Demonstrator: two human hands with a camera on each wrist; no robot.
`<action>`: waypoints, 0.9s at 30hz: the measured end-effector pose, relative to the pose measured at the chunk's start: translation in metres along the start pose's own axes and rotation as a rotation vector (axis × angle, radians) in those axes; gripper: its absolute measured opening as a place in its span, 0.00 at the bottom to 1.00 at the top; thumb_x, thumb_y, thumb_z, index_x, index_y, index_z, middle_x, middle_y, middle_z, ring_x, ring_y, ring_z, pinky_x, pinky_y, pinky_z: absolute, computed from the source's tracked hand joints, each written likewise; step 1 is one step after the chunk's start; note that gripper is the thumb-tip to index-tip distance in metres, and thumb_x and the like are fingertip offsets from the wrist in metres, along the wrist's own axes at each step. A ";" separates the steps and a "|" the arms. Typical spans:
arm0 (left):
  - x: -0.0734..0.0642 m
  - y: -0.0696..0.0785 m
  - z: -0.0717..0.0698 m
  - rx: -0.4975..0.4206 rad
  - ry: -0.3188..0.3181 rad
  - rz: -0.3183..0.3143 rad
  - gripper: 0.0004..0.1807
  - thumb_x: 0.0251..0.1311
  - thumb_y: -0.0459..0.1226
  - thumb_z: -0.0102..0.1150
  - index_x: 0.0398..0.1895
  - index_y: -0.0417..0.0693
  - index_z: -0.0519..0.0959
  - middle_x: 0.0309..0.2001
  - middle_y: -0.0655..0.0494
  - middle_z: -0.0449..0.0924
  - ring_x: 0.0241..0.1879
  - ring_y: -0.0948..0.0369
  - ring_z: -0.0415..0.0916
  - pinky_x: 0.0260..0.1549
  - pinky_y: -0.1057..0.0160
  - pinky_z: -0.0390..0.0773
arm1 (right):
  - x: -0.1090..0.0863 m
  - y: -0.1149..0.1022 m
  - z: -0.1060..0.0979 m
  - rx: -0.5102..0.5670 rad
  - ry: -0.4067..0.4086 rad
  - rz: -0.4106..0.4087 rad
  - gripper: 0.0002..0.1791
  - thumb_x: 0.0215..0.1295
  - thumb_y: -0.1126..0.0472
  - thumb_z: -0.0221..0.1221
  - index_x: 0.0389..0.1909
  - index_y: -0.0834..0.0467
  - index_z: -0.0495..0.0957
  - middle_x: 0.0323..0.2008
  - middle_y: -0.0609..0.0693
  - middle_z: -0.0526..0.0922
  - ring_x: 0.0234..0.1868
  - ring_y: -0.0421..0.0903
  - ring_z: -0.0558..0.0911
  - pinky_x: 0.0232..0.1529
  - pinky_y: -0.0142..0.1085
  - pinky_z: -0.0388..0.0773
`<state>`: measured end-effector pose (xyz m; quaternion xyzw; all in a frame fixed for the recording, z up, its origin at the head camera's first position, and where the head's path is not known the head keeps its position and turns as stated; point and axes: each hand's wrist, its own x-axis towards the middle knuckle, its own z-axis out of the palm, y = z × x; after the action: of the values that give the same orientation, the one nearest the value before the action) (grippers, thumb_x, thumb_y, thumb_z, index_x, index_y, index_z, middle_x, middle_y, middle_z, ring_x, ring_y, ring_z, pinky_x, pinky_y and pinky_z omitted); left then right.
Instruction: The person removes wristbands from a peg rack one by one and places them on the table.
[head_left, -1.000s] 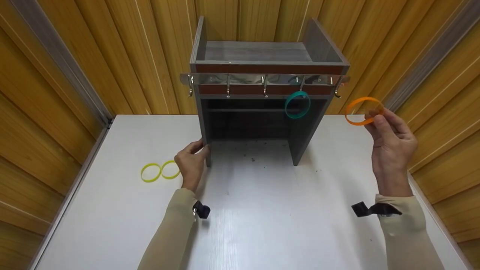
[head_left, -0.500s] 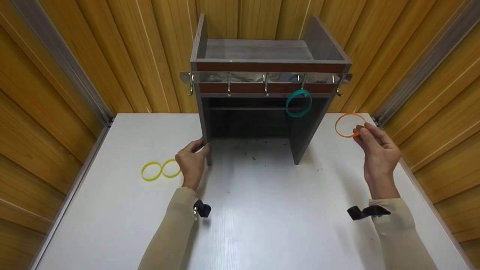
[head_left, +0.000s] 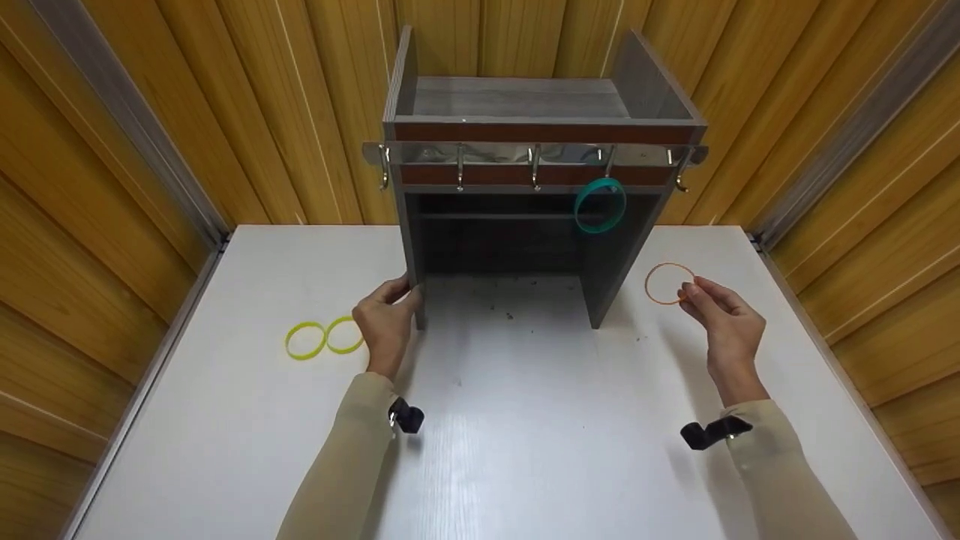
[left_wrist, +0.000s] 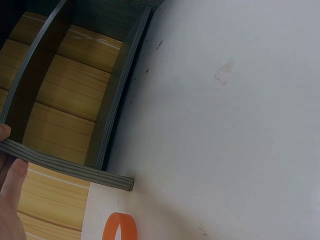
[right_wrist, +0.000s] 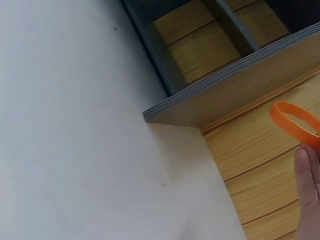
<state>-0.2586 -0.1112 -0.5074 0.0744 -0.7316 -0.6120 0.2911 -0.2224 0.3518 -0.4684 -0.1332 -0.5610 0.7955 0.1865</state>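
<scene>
In the head view my left hand pinches the front edge of the left side panel of a grey wooden shelf. The left wrist view shows its fingertips against that board. My right hand pinches an orange wristband between thumb and fingers, out to the right of the shelf. A teal wristband hangs from a hook on the clear hook rail across the shelf's front. Two yellow wristbands lie side by side on the table, left of my left hand, which partly overlaps one.
The shelf stands on a white table with wood-panelled walls around it. Other metal hooks on the rail carry nothing. Part of an orange band shows at the bottom of the left wrist view. Dark specks dot the tabletop.
My right hand has moved down and to the left with the orange wristband, which now appears thinner, nearly edge-on. My left hand keeps its hold on the side panel.
</scene>
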 end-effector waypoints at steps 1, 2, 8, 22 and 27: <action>0.000 0.000 0.000 0.003 0.001 0.000 0.09 0.54 0.27 0.77 0.40 0.39 0.92 0.39 0.48 0.92 0.41 0.52 0.91 0.35 0.75 0.82 | 0.000 0.003 0.000 -0.017 -0.002 0.005 0.20 0.60 0.69 0.76 0.53 0.69 0.86 0.44 0.58 0.91 0.43 0.48 0.92 0.50 0.38 0.85; 0.000 0.000 0.000 0.002 0.003 0.000 0.09 0.54 0.27 0.77 0.39 0.39 0.92 0.39 0.48 0.92 0.41 0.52 0.91 0.35 0.75 0.82 | 0.001 0.006 -0.001 -0.031 -0.004 0.013 0.20 0.60 0.69 0.76 0.53 0.69 0.86 0.44 0.58 0.91 0.43 0.48 0.92 0.50 0.38 0.85; 0.000 -0.001 -0.001 -0.016 -0.013 -0.004 0.09 0.55 0.26 0.76 0.40 0.39 0.92 0.39 0.48 0.91 0.41 0.52 0.91 0.34 0.74 0.83 | -0.001 0.018 -0.003 -0.110 -0.037 0.045 0.16 0.64 0.71 0.73 0.51 0.69 0.86 0.43 0.58 0.91 0.42 0.48 0.92 0.51 0.38 0.85; 0.000 0.000 0.000 -0.001 -0.003 -0.009 0.09 0.54 0.26 0.76 0.40 0.39 0.92 0.39 0.48 0.92 0.41 0.53 0.91 0.34 0.75 0.82 | 0.000 0.050 -0.008 -0.262 -0.099 0.100 0.23 0.67 0.69 0.71 0.58 0.77 0.79 0.40 0.54 0.91 0.41 0.45 0.92 0.49 0.36 0.86; 0.001 0.001 -0.001 0.017 0.000 -0.012 0.09 0.54 0.27 0.77 0.40 0.39 0.92 0.39 0.48 0.92 0.41 0.53 0.91 0.34 0.75 0.82 | -0.001 0.054 -0.008 -0.289 -0.113 0.160 0.22 0.68 0.70 0.70 0.59 0.77 0.79 0.40 0.55 0.91 0.41 0.46 0.92 0.50 0.37 0.86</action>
<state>-0.2585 -0.1116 -0.5063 0.0812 -0.7365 -0.6072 0.2868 -0.2258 0.3422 -0.5221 -0.1578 -0.6668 0.7250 0.0698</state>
